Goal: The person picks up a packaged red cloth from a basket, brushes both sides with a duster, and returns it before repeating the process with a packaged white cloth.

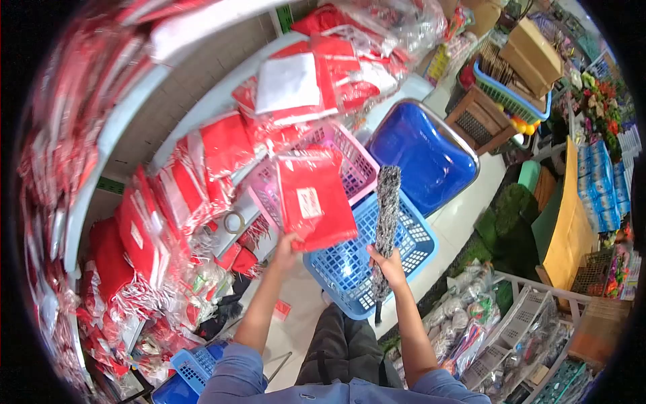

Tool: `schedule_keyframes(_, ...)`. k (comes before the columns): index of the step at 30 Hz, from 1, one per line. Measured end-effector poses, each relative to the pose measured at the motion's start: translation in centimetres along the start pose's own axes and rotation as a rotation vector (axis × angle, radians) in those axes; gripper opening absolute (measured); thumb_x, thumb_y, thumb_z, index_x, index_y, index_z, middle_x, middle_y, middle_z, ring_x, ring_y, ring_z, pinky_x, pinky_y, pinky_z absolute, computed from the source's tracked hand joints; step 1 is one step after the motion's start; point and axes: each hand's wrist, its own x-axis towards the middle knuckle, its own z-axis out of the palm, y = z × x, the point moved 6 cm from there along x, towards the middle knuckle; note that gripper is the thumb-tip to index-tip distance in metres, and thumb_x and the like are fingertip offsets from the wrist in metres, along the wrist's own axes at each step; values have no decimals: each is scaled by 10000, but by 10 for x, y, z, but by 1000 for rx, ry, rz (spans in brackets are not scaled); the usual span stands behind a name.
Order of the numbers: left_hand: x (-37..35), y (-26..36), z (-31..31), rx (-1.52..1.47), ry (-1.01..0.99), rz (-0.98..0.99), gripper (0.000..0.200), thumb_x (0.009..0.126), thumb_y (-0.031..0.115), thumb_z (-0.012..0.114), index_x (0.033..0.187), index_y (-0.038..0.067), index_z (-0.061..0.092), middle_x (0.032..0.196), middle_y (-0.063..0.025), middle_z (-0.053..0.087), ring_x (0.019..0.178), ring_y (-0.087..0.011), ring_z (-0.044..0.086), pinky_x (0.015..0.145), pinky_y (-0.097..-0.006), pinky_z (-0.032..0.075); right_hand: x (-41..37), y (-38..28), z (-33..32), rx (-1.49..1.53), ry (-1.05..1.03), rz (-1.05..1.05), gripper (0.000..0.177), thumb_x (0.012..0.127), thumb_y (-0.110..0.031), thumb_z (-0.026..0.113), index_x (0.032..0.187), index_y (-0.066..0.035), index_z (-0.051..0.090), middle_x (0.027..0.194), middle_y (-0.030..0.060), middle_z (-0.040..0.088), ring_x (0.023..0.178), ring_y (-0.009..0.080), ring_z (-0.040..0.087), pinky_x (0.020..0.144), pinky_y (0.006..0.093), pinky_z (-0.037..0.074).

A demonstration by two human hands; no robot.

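My left hand grips the lower left corner of a flat red packet in clear plastic, with a white label on its front. The packet is held over the pink basket and the far left part of the light blue basket. In my right hand is a long, fuzzy, black-and-white speckled duster, its thin dark end pointing down toward me. It crosses above the light blue basket, which shows no contents in its visible part.
Shelves with plastic-wrapped red packets curve along the left. Beyond the baskets lies a blue tub. A tape roll sits on the shelf edge. Wrapped goods and a white rack stand at right. Another blue basket is lower left.
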Motion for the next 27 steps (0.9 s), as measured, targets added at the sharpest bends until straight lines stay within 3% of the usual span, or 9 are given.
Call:
schedule_keyframes(2,-49,10,25,32,-39,-105,375,597,-11,520,969,33,530,750,-51,583,681,-179,594,579,-337,531,-25,-25,9,7,-39,-19,248,837,-260,636,864,-21,578,584,48,569,403,107,481,373,249,390)
schedule_keyframes(4,-48,-46,-10,55,-82,-295,714,593,-41,508,1285,34,347,963,-69,577,753,-149,585,596,-255,503,-47,-37,11,52,-50,38,276,805,-264,671,892,-28,557,592,28,535,416,116,484,366,252,403)
schedule_keyframes(6,-108,9,45,48,-213,-29,849,579,-49,502,1379,51,236,1093,-81,538,834,-132,562,606,-237,491,-73,-48,11,62,-6,50,323,763,-231,710,935,-24,531,660,29,533,463,122,501,368,260,413)
schedule_keyframes(8,-140,23,53,53,-255,15,900,572,-53,496,1408,72,189,1175,-88,488,888,-126,534,627,-229,482,-98,-61,12,29,71,1,396,716,-181,747,979,-13,502,751,43,543,525,128,524,375,269,421)
schedule_keyframes(9,-151,32,58,56,-274,37,925,568,-56,493,1423,83,165,1216,-91,463,916,-124,520,638,-225,478,-107,-71,19,37,-25,-72,380,722,-155,736,983,-12,500,753,44,549,517,131,523,387,269,429)
schedule_keyframes(16,-202,100,73,98,-424,156,857,585,-76,490,1394,55,242,1242,-74,451,1028,-138,480,774,-239,451,-156,-109,35,23,-139,-159,337,739,-85,701,1007,-23,506,769,39,571,530,131,534,409,267,419)
schedule_keyframes(19,-214,126,76,80,-406,153,834,582,-76,498,1375,43,270,1218,-72,470,1033,-140,481,784,-240,444,-173,-140,48,44,-100,-283,328,736,-80,704,999,-13,520,795,42,575,536,128,536,422,274,421)
schedule_keyframes(24,-234,168,83,44,-396,310,817,594,-63,505,1367,62,273,1165,-78,489,969,-154,516,728,-257,476,-192,-181,69,38,-137,-434,336,737,-75,704,1007,3,521,832,54,580,573,116,550,423,258,425)
schedule_keyframes(27,-244,182,83,3,-362,265,806,608,-58,504,1368,69,268,1165,-84,488,943,-169,533,715,-284,500,-187,-192,73,25,-145,-502,339,730,-61,705,1007,8,521,830,55,577,575,115,550,450,257,430)
